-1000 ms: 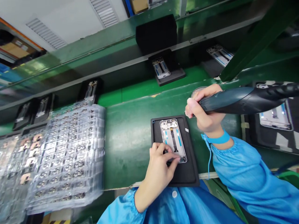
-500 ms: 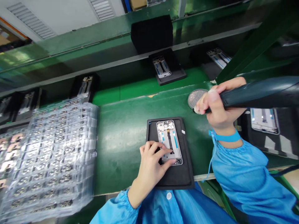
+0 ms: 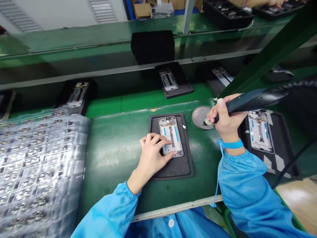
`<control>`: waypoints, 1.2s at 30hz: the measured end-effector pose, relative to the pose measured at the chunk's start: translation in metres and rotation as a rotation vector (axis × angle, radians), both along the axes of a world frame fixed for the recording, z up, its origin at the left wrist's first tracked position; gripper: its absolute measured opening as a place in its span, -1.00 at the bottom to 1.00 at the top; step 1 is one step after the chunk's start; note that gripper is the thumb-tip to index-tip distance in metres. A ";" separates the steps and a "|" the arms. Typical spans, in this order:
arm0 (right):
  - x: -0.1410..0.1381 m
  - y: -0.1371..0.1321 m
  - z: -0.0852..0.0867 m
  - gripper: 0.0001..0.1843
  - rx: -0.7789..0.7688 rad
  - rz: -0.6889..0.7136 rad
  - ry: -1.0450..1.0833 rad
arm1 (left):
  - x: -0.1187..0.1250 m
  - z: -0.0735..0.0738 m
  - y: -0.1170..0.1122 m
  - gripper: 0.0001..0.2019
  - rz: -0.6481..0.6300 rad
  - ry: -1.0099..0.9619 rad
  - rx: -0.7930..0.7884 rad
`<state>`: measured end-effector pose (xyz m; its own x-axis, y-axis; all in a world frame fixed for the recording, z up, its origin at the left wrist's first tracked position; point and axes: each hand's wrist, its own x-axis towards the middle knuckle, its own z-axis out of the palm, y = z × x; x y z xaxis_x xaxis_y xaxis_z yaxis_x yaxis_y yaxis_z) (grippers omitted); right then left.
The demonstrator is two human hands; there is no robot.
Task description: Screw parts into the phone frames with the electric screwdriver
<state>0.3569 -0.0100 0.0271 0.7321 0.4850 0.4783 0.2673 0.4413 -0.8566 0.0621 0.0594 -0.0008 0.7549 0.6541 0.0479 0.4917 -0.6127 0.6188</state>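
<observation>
My left hand point(image 3: 155, 150) lies with its fingers apart on a silver phone frame point(image 3: 175, 134). The index fingertip rests by the dark ribbon strip along the frame's middle, and the thumb is near its lower end. Under the frame is a black padded tray point(image 3: 170, 170) on the green bench. My right hand point(image 3: 229, 120) is closed around a dark electric screwdriver point(image 3: 255, 100). Its tip points down at a round metal dish point(image 3: 199, 114) with a dimpled surface, over the dish's lower right part. Whether the tip carries a screw is too small to tell.
Stacked clear plastic trays point(image 3: 42, 172) of small parts fill the left. At right another phone frame point(image 3: 261, 132) lies on a black tray. Beyond the bench edge, more frames point(image 3: 168, 80) sit on a green strip. A slanted green post point(image 3: 257, 62) stands right; another person's hand point(image 3: 274, 3) shows far off.
The tray with the phone frame has slid away from me, my left hand staying on it. The screwdriver tip has shifted from the dish's edge to over it. The whole view has also shifted.
</observation>
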 end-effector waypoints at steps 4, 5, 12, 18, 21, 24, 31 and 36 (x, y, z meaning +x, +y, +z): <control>0.001 0.000 -0.001 -0.45 -0.006 -0.002 -0.011 | -0.001 -0.002 -0.003 -0.67 -0.001 -0.027 0.011; 0.001 0.000 -0.001 -0.45 -0.012 0.000 -0.009 | -0.001 -0.001 -0.003 -0.67 -0.002 -0.030 0.011; 0.004 -0.003 -0.004 -0.40 -0.039 0.027 0.016 | 0.000 -0.001 -0.004 -0.68 -0.008 -0.033 0.004; -0.006 -0.008 0.012 -0.42 -0.043 0.043 -0.010 | 0.010 0.002 -0.005 -0.70 0.019 -0.016 -0.026; -0.029 -0.015 0.026 -0.51 0.062 0.131 0.023 | 0.014 0.007 -0.005 -0.71 0.003 0.001 -0.067; -0.060 -0.022 0.032 -0.61 0.095 0.351 0.054 | 0.015 0.011 -0.006 -0.70 -0.004 0.009 -0.095; -0.100 -0.021 0.018 -0.69 0.053 0.631 0.110 | 0.017 0.011 -0.007 -0.72 0.002 0.010 -0.117; -0.103 -0.022 0.014 -0.68 0.018 0.617 0.108 | 0.017 0.013 -0.007 -0.72 0.002 0.006 -0.134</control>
